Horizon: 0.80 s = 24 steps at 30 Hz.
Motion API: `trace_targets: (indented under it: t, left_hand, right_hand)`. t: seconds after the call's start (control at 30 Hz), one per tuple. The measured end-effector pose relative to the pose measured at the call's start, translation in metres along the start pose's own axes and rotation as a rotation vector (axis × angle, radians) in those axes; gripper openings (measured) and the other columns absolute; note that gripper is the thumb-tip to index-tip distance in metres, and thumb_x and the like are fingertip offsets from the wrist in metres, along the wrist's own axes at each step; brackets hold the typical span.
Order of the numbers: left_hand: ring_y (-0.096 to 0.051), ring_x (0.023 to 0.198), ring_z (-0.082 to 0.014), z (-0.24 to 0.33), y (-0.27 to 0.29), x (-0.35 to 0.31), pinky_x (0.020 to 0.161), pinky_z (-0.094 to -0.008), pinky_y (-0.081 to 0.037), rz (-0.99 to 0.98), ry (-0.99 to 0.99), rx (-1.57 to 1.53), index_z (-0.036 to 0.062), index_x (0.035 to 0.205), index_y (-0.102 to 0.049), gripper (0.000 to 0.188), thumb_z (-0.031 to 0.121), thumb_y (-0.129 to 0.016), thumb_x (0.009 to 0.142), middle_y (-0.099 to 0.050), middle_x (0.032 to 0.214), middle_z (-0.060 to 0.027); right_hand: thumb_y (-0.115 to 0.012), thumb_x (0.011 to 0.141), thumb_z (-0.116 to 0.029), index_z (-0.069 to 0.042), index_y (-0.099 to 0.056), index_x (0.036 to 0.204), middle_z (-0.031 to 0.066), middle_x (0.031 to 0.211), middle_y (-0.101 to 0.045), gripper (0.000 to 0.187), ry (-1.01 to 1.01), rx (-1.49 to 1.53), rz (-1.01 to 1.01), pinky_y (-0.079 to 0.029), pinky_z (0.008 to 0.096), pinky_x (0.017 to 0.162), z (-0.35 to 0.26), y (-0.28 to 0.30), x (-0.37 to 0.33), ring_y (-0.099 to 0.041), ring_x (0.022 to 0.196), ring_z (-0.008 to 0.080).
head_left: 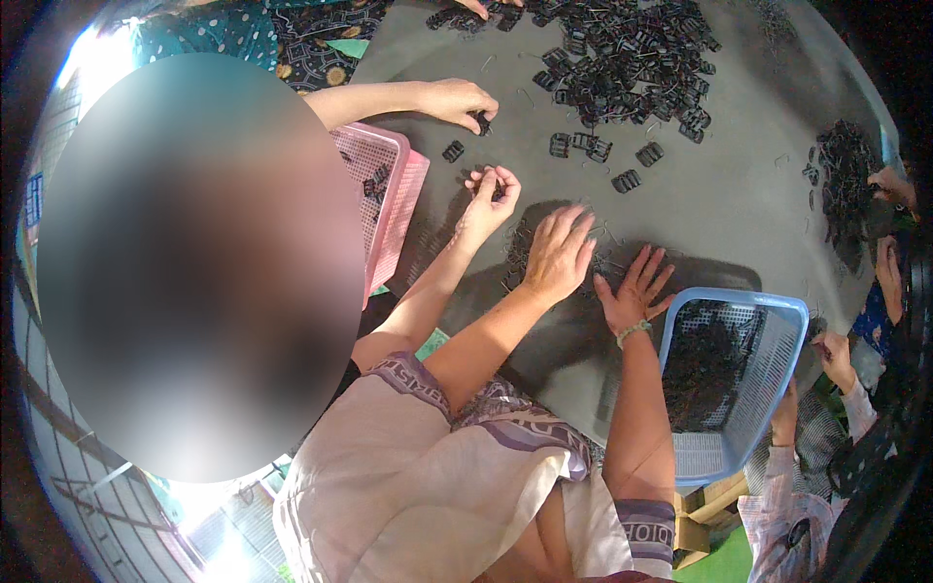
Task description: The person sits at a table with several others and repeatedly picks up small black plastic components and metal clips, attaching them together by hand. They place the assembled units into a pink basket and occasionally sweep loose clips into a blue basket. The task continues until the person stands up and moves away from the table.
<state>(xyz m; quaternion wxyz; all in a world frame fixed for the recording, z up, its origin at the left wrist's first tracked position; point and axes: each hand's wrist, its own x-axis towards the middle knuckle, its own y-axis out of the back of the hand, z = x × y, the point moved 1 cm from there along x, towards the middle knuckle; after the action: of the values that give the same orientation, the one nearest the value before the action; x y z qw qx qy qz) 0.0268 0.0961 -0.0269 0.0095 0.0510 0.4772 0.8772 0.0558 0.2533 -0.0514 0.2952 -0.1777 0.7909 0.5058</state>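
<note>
Blue basket (777, 321) of dark wire pieces (702, 374)

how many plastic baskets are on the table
2: a pink basket at the left, beside a co-worker's arm, and a blue basket at the right table edge, next to the person's right hand. Others may be hidden.

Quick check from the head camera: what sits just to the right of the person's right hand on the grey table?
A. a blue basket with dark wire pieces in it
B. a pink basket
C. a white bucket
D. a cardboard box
A: the right hand lies flat, fingers spread, on the table, and the blue basket holding dark wire pieces stands just beside it.
</note>
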Motion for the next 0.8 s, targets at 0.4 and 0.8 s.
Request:
trace_targets:
  t: [0.4,0.8]
  left_hand:
    - [-0.041,0.123,-0.0336,0.003,0.014,-0.046,0.106,-0.049,-0.027,0.002,-0.063,0.037,0.0027,0.118,-0.055,0.041,0.017,-0.062,0.08,-0.048,0.127,-0.015]
    - [-0.028,0.134,-0.04,-0.017,0.003,-0.05,0.108,-0.0519,-0.021,-0.023,0.015,0.096,0.0016,0.137,-0.036,0.073,0.037,-0.063,0.079,-0.032,0.142,-0.0231]
  right_hand:
    - [-0.058,0.079,-0.057,-0.016,0.005,0.148,0.0053,0.154,0.017,0.103,0.02,-0.011,0.021,-0.007,0.0708,0.101,-0.001,-0.004,0.0,0.018,0.14,0.0352]
    - [-0.047,0.085,-0.06,-0.017,0.001,0.149,0.0049,0.155,0.013,0.091,0.038,-0.016,0.054,-0.009,0.0709,0.101,0.002,-0.012,0.001,0.017,0.14,0.0341]
